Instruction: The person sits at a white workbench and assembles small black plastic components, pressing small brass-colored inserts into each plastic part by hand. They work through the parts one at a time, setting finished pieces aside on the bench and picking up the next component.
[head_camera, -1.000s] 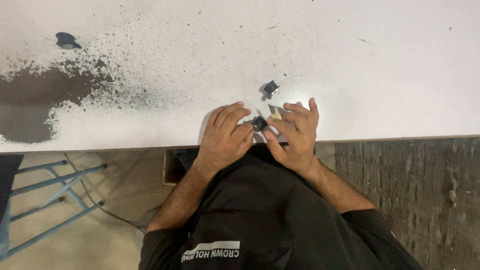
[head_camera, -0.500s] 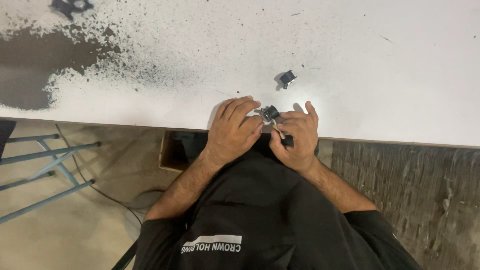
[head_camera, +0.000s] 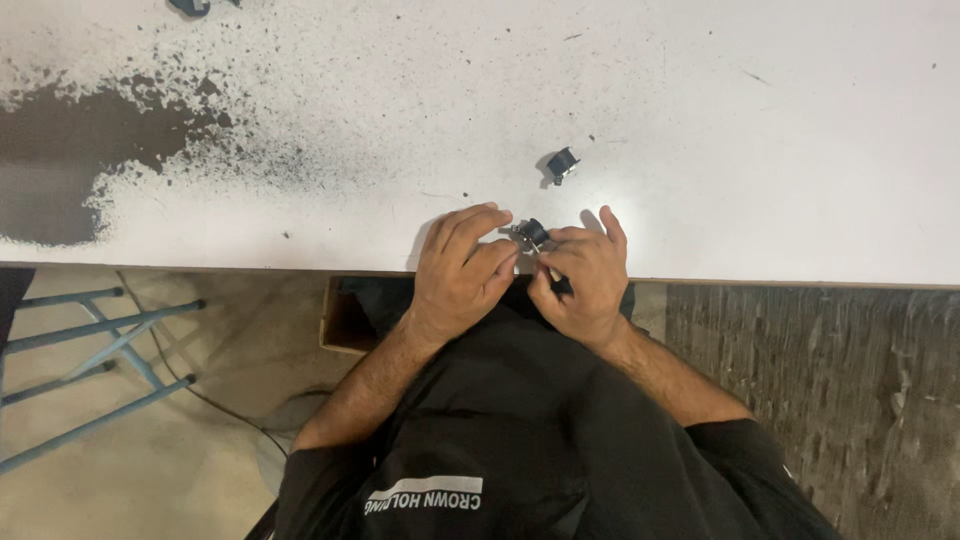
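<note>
At the near edge of the white tabletop (head_camera: 700, 120), the left hand (head_camera: 462, 275) and the right hand (head_camera: 585, 280) meet, fingers closed together in a tight grip on a small black part (head_camera: 531, 234) between the fingertips. Another small black part (head_camera: 562, 165) lies just beyond them, apart, on the tabletop

The light is bright and comes from above. The white table (head_camera: 700, 120) shines, with a glary patch at about three o'clock from the hands. Small soft shadows sit beside the fingers. The floor at eight o'clock looks dimmer. The picture is a bit soft, not sharp.
</note>
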